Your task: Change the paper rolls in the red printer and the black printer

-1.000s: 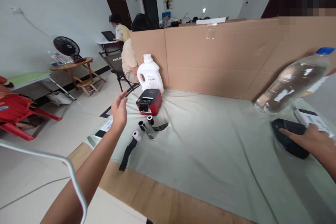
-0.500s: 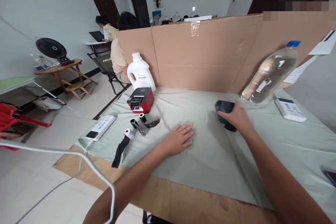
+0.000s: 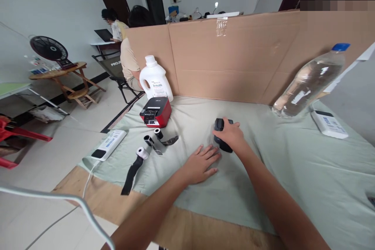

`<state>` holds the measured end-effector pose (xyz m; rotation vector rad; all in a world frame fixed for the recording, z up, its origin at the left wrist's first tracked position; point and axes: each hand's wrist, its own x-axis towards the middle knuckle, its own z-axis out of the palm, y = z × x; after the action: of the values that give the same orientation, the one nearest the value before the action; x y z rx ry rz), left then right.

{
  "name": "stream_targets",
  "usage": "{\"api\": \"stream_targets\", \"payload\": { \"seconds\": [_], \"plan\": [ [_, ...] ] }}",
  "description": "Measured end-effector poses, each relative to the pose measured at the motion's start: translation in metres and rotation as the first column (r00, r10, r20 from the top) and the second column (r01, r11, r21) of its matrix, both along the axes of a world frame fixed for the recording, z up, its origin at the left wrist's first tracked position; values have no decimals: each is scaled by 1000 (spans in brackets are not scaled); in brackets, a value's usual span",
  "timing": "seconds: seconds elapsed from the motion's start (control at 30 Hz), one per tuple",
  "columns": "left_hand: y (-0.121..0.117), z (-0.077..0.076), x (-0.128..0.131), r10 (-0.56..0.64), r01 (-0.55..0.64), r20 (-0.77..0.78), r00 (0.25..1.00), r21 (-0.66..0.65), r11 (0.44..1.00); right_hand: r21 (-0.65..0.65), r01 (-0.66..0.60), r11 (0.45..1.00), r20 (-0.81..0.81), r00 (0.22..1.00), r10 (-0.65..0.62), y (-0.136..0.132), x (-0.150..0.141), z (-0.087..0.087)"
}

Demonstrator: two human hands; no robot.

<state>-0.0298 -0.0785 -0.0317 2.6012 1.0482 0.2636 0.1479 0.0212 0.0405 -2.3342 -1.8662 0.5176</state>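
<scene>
My right hand (image 3: 233,134) is wrapped over a black handheld device (image 3: 225,147), whose exact kind the covering fingers hide. Flat on the green cloth (image 3: 228,187), fingers spread, my left hand (image 3: 202,165) lies just left of the device and holds nothing. Further left are three small rolls: a white one (image 3: 142,152) with a black strip trailing from it, and two dark ones, a middle roll (image 3: 148,140) and a far roll (image 3: 158,133), with dark film uncurled beside them. Behind the rolls stands a small red and black printer (image 3: 164,116).
A white jug (image 3: 158,82) stands behind the printer, against an upright cardboard panel (image 3: 222,58). At right, a large water bottle (image 3: 310,82) leans against the cardboard. White box-shaped devices lie left (image 3: 113,142) and right (image 3: 329,123). A white cable (image 3: 58,195) crosses the lower left.
My right hand has moved left with the black device, bringing it close to my left hand. My left hand stays flat on the cloth. The view has shifted slightly.
</scene>
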Motion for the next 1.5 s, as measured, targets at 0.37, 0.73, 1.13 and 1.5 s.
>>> {"api": "stream_targets", "payload": {
  "seconds": [0.37, 0.73, 1.13, 1.5],
  "plan": [
    [6, 13, -7, 104, -79, 312, 944, -92, 993, 323, -268, 908, -520, 751, 407, 68, 57, -27],
    [104, 13, 37, 464, -448, 239, 853, -121, 886, 434, 23, 901, -782, 506, 364, 67, 62, -72],
    [93, -1, 45, 461, -457, -34, 887, 94, 885, 417, -57, 907, -716, 594, 366, 62, 62, -72],
    [94, -1, 42, 441, -437, -28, 897, 95, 894, 408, -28, 912, -742, 573, 349, 63, 60, -73]
  ]
}}
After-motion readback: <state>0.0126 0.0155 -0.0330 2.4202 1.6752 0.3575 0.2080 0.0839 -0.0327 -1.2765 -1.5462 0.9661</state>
